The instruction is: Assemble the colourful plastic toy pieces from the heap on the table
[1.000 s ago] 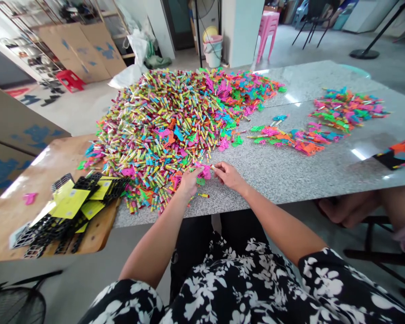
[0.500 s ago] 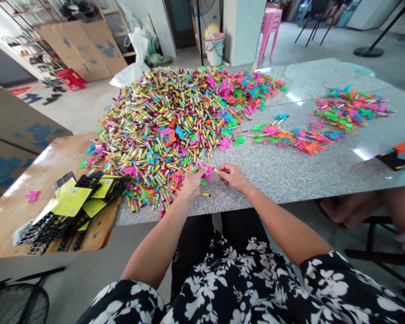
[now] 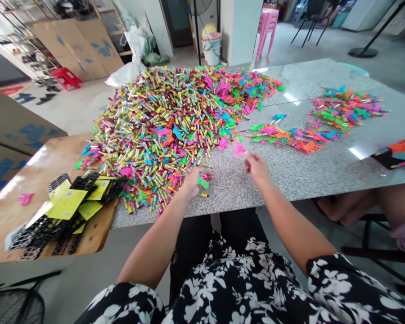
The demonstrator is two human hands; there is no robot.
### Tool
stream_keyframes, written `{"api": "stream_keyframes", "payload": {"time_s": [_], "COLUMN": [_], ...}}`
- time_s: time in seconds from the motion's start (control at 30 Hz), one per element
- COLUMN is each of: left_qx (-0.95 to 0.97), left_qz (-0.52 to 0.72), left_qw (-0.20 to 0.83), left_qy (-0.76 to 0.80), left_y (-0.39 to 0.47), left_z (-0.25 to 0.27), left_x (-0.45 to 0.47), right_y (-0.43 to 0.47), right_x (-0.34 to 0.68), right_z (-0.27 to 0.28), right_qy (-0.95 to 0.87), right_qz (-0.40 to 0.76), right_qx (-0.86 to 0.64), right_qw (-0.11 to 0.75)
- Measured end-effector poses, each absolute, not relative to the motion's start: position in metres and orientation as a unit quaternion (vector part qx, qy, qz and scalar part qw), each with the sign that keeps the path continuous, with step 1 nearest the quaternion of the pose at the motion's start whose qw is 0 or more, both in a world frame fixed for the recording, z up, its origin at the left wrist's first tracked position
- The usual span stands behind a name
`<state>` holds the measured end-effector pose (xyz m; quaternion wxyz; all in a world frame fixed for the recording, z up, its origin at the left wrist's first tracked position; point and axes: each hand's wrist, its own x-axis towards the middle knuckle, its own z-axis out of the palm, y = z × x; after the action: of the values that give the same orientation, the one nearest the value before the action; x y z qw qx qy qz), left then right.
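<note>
My right hand [image 3: 258,170] is closed in a pinch on a pink plastic piece [image 3: 239,150], smeared by motion, above the speckled stone tabletop [image 3: 229,193]. My left hand [image 3: 193,181] is at the front edge of a large heap of small printed tubes [image 3: 155,108]. Its thumb and fingers curl around a green plastic piece [image 3: 203,182], with a bit of pink beside it. A yellow tube [image 3: 204,195] lies just below that hand. Bright gun-shaped plastic pieces [image 3: 236,87] are mixed into the heap's right side.
Groups of coloured pieces with tubes [image 3: 300,137] lie to the right, with another pile [image 3: 349,108] behind. Black plastic grids with yellow cards [image 3: 67,202] cover part of the wooden board [image 3: 54,157] at left. Another person's leg [image 3: 354,207] shows at the right.
My right hand has moved right and away from my left, carrying the pink piece. My left hand has come down slightly to the green piece that lay on the table.
</note>
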<state>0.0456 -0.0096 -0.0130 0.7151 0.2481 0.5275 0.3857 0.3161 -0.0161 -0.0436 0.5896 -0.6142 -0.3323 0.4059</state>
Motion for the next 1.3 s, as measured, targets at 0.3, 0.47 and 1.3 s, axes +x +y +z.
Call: {"api": "stream_keyframes", "payload": {"time_s": [0.3, 0.47, 1.3], "left_qx": [0.247, 0.353, 0.501], "left_qz": [0.385, 0.417, 0.419], "left_qw": [0.745, 0.688, 0.504], "left_qy": [0.485, 0.479, 0.566], "left_y": [-0.016, -0.02, -0.027], "left_z": [-0.014, -0.018, -0.01], "left_x": [0.013, 0.011, -0.002], "right_y": [0.026, 0.036, 0.002], "right_x": [0.263, 0.209, 0.206], "right_z": [-0.05, -0.04, -0.024], "right_qy": [-0.592, -0.726, -0.598], "right_qz": [0.311, 0.192, 0.478], "right_qx": [-0.657, -0.648, -0.504], "right_qw": [0.348, 0.126, 0.4]}}
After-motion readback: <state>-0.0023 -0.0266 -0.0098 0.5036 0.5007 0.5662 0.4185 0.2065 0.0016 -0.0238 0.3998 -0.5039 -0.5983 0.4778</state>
